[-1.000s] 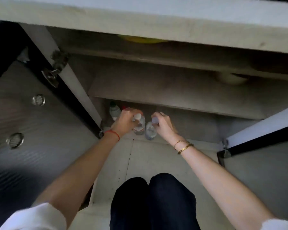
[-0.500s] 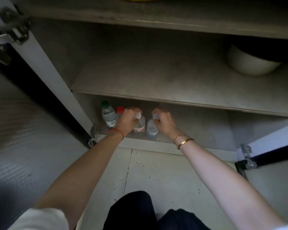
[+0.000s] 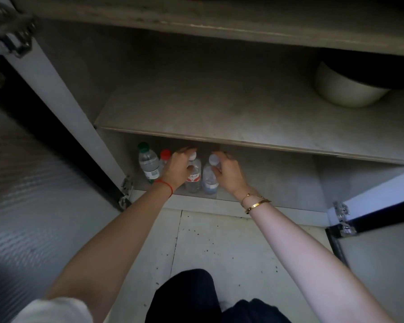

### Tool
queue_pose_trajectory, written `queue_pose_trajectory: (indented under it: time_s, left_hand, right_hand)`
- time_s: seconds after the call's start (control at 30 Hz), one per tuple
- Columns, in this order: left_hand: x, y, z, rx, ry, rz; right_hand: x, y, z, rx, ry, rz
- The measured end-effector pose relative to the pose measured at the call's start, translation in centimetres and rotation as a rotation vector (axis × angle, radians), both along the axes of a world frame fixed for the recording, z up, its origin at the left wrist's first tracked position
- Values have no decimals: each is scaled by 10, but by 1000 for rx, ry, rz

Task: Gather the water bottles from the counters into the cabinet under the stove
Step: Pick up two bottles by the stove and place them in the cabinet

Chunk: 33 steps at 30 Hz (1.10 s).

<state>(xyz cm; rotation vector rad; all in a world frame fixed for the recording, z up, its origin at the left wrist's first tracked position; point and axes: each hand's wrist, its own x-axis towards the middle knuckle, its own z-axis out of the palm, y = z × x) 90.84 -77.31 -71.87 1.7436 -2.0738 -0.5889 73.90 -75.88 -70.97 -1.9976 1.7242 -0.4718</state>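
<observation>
Now both arms reach into the cabinet's bottom compartment (image 3: 278,180) at centre frame. The left hand (image 3: 176,167) curls around a clear bottle with a white cap and red label (image 3: 194,176); the right hand (image 3: 229,173) grips a clear, white-capped bottle with a blue label (image 3: 209,180) just beside it. Further left stand a green-capped bottle (image 3: 147,162) and a red-capped bottle (image 3: 165,156), all upright in a row. A white bowl (image 3: 345,89) sits upper right on the shelf.

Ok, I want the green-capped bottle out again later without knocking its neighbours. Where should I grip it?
Probably at the neck just under the green cap, coming from the front and above. The green-capped bottle stands upright at the left end of the row, close to the cabinet wall and the red-capped bottle, so its sides leave little room for fingers.
</observation>
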Motion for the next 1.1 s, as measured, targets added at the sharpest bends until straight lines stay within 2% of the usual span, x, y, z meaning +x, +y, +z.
queue_pose_trajectory:
  time_s: [0.47,0.63,0.9,1.1]
  left_hand:
    - [24,84,18,-233,64,74]
    - [33,103,36,-253,78,84]
    - [37,155,158,-194,91,131]
    - [32,215,311,-120,51,212]
  right_hand:
    - [-16,56,8,-114,2,-40]
    - [-20,67,27,-137,-32,-30]
    - [-27,106,144,-62,-40,-23]
    - [-37,156,278,3,7,0]
